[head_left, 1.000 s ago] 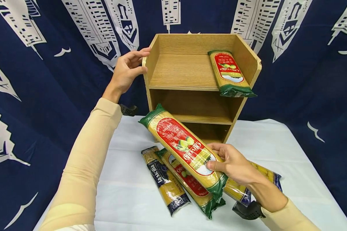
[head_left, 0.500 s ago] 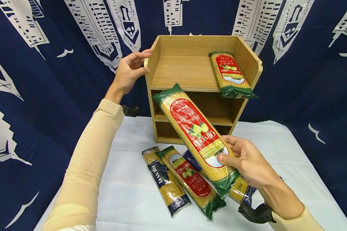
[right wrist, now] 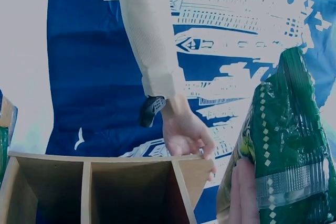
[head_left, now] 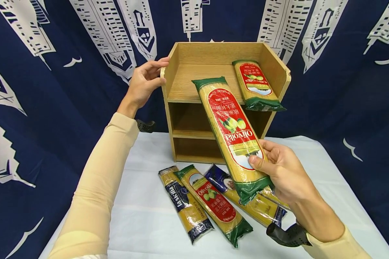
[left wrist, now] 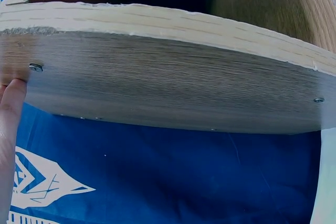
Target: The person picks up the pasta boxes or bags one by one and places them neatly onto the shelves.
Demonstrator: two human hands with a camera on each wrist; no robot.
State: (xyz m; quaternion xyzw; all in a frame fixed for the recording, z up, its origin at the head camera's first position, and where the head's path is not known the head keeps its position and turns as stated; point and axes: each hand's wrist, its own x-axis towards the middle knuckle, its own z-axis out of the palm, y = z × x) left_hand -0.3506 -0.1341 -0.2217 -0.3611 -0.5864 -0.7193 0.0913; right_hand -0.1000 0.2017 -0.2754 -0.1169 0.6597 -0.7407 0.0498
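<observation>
My right hand (head_left: pixel 285 172) grips the lower end of a spaghetti packet (head_left: pixel 230 126) with a red label and green ends, thumb on its front. The packet tilts up in front of the small wooden shelf (head_left: pixel 214 54), its far end overlapping the top board in view. In the right wrist view, the packet's green end (right wrist: pixel 286 145) hides part of that hand. At the shelf's upper left, my left hand (head_left: pixel 146 84) holds the edge of the side panel (left wrist: pixel 168 66) between thumb and fingers. A matching spaghetti packet (head_left: pixel 256 84) lies at the right of the top board.
On the white table (head_left: pixel 139 201) before the shelf lie a dark-labelled spaghetti packet (head_left: pixel 184 205), a red-labelled one (head_left: pixel 214 201), and a blue-and-yellow one (head_left: pixel 259 208) partly covered by the held packet. A dark blue patterned cloth (head_left: pixel 68 90) hangs behind.
My right hand has raised the held packet and turned it more upright, its far end moving up and right toward the top board. My left hand stays on the side panel.
</observation>
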